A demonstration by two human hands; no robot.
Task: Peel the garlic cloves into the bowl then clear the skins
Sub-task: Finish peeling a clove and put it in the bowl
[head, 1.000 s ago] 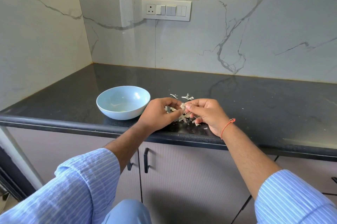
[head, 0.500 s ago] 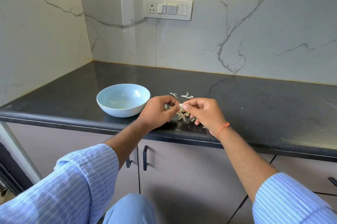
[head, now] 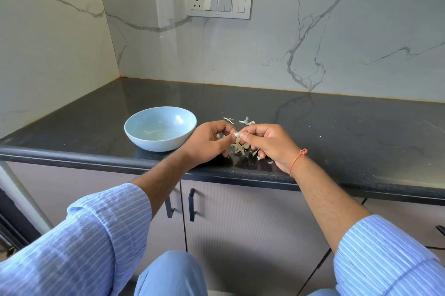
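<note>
Garlic clove (head: 237, 136) pinched between left hand (head: 209, 143), right hand (head: 269, 145)

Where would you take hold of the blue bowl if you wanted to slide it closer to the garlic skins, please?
Pinch the blue bowl at its rim on the left, away from both hands. It stands upright with an open, flared lip, and its right side sits close to the left hand, which crowds that approach.

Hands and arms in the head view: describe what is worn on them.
Both hands are bare, the left hand and the right hand. A thin orange-red thread bracelet circles the right wrist. Light blue sleeves with fine white stripes are pushed up, leaving the forearms uncovered.
</note>
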